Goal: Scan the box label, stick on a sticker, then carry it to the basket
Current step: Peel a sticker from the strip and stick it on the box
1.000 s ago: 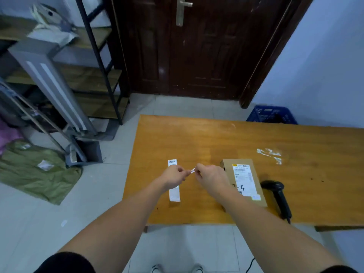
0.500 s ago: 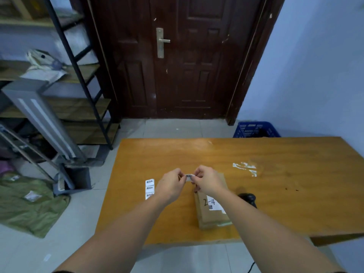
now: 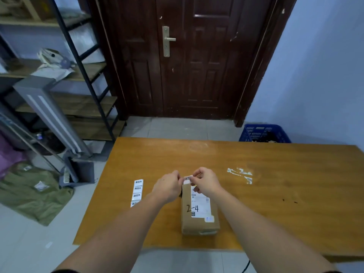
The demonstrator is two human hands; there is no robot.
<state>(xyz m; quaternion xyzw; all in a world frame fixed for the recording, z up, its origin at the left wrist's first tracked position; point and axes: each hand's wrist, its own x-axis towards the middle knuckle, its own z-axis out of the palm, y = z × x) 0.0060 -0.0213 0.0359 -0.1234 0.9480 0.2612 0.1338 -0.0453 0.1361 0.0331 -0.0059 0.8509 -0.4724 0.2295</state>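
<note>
Over the box's far end, both hands, left and right, pinch the sticker taut by fingertips, likely keeping it flat for pressing down

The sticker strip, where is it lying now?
In the head view, the sticker strip lies on the table near its left edge, left of the left hand and the box.

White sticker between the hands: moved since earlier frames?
Yes. The small white sticker shifted right, away from the white label strip, to over the brown cardboard box's far end.
</note>
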